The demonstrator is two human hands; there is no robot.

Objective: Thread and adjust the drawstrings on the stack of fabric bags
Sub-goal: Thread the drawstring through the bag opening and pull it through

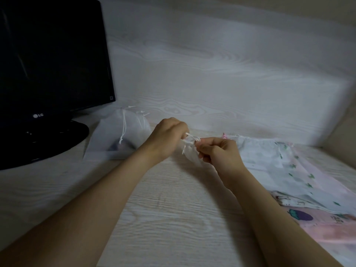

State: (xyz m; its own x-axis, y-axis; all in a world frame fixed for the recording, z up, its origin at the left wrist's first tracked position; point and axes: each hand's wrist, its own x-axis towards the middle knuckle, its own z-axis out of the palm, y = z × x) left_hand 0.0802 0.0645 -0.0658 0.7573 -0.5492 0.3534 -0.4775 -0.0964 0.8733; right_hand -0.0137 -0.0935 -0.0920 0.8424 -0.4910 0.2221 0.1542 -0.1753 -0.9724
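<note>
mid-desk, left hand (169,135) and right hand (217,151) each pinch the white drawstring (189,139) of a small white bag (190,156). step: cinching. next: even pull, opposite directions; printed stack (289,170) waits right.

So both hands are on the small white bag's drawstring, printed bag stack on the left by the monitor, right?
No. Head view: the printed bag stack lies on the right, far from the monitor. Left hand and right hand do grip the drawstring.

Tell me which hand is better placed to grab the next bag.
Probably right: the right hand is beside the stack; the left hand is farther off. Both hold the small bag.
</note>
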